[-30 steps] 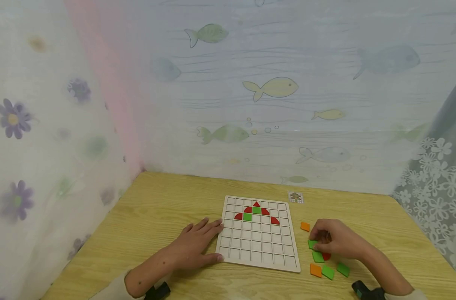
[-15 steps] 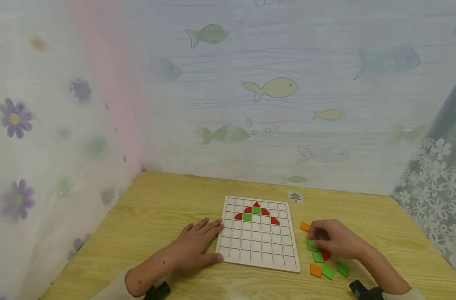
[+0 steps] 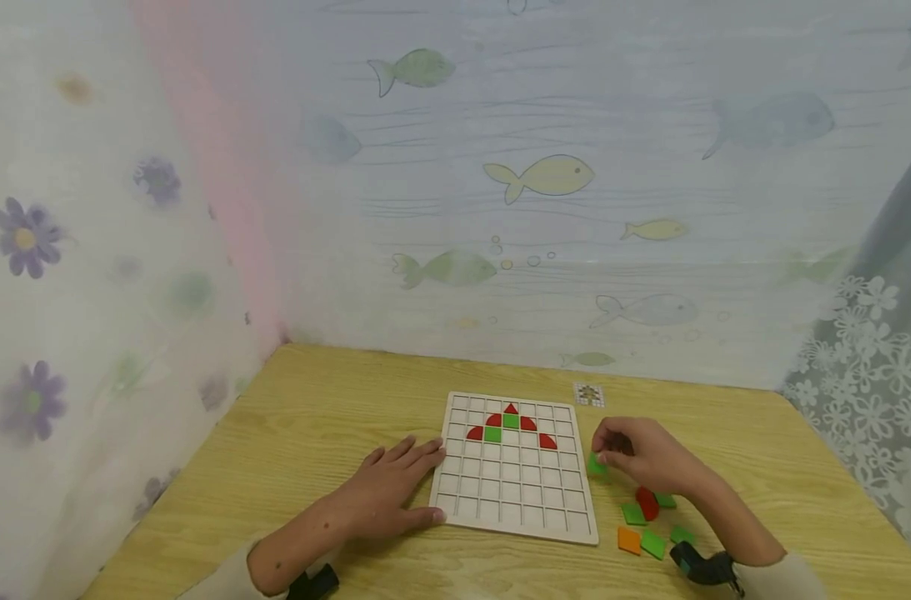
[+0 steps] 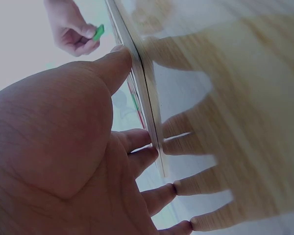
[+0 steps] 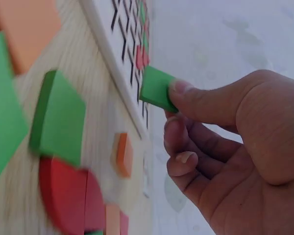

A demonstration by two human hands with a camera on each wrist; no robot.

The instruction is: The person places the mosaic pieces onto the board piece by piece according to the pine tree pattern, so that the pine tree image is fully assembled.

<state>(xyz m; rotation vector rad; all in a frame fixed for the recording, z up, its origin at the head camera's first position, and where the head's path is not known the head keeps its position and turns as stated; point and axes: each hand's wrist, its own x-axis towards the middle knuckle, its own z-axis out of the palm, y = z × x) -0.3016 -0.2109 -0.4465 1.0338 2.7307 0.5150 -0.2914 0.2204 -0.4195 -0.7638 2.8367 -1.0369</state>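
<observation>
Toward the desk's (image 3: 793, 467) right edge, the right hand (image 3: 653, 454) pinches a green tile (image 5: 156, 89), presumably light, stiff, best held edgewise; the left hand (image 3: 386, 498), fingers extended, touches the board (image 3: 500, 492).

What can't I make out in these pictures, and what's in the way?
- Small card: the fine details of its pattern are too small in the head view.
- Board: seen nearly edge-on in the left wrist view and partly covered by the left hand, so its layout is unreadable there.
- Held green tile: partly covered by the right hand in the right wrist view.
- Another green tile: cut off by that view's left edge.
</observation>
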